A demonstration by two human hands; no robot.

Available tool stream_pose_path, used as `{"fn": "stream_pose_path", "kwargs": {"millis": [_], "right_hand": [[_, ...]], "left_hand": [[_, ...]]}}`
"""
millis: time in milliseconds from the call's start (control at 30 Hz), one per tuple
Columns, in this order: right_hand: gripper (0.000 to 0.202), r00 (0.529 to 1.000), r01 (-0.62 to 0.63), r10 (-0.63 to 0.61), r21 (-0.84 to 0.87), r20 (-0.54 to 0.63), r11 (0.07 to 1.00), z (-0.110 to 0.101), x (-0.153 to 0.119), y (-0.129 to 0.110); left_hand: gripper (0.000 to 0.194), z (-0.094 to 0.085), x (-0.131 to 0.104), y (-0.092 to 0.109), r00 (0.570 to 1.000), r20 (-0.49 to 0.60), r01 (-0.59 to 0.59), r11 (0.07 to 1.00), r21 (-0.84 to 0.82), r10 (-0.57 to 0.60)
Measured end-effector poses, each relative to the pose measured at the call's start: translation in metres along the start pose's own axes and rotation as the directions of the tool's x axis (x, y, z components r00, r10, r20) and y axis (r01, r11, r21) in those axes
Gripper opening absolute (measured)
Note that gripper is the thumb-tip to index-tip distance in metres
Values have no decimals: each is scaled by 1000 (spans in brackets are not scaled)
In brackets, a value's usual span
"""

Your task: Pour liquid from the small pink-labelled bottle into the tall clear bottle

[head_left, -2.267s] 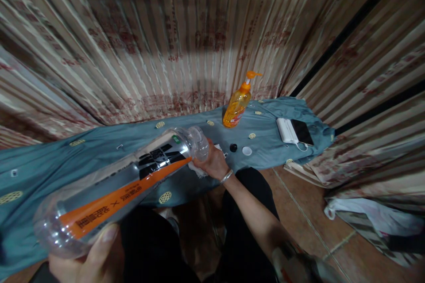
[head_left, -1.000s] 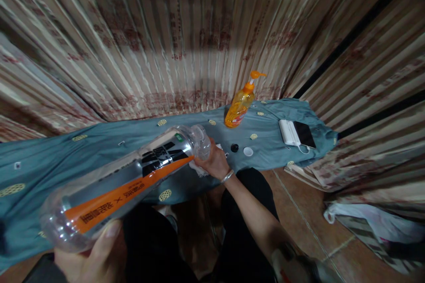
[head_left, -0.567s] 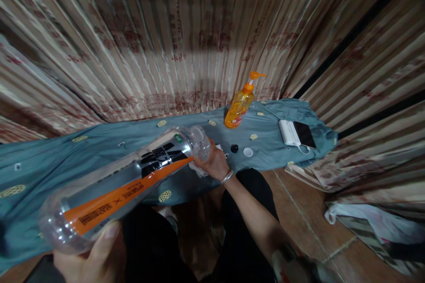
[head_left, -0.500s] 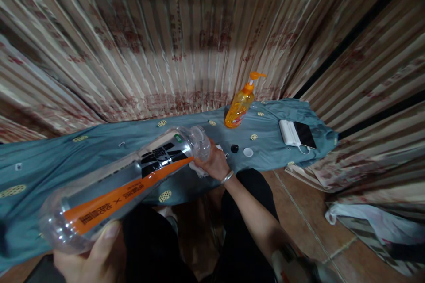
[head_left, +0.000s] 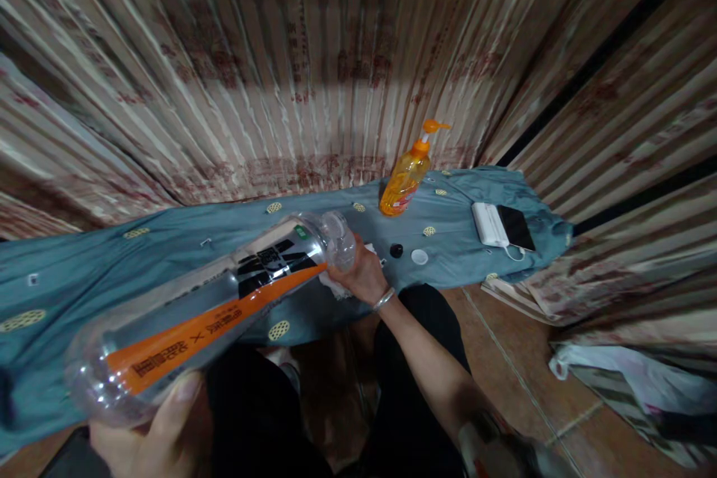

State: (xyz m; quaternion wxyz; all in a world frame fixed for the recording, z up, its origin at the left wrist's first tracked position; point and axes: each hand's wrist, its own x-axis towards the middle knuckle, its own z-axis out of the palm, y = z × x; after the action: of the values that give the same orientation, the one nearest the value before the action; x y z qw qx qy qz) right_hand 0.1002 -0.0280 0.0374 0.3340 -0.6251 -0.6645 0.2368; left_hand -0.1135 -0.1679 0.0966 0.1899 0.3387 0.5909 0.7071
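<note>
A large clear plastic bottle [head_left: 224, 299] with a grey, black and orange label lies slantwise across the view, its neck up to the right. Its rounded base rests in my left hand [head_left: 157, 426], thumb along the near side and fingers hidden beneath. At the neck, my right hand [head_left: 364, 269] is closed around the bottle's far side, its fingertips partly behind the clear plastic. White crumpled tissue [head_left: 337, 287] shows just under that hand; whether the fingers grip it too is unclear. A small black cap [head_left: 396, 250] and a white round lid [head_left: 419, 257] lie right of the hand.
An orange pump bottle [head_left: 404, 178] stands on the blue-green cloth [head_left: 314, 202] toward the back. Farther right lie a white power bank [head_left: 489, 225] and a dark phone [head_left: 516, 228] joined by a cable. Pleated curtains [head_left: 252, 75] hang behind. A plastic bag [head_left: 632, 373] sits lower right.
</note>
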Motion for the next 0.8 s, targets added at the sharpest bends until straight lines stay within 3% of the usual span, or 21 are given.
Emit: {"fn": "stream_pose_path", "kwargs": {"millis": [133, 633, 800], "right_hand": [[71, 1000, 11, -11, -7, -12, 1000, 1, 0, 2], [66, 998, 41, -43, -39, -41, 998, 3, 0, 3], [68, 999, 29, -29, -6, -28, 1000, 2, 0, 3]], "left_hand": [[39, 2, 0, -6, 999, -27, 20, 996, -82, -22], [37, 0, 0, -5, 998, -39, 50, 996, -73, -53], [47, -5, 1, -11, 996, -51, 75, 994, -77, -79]]}}
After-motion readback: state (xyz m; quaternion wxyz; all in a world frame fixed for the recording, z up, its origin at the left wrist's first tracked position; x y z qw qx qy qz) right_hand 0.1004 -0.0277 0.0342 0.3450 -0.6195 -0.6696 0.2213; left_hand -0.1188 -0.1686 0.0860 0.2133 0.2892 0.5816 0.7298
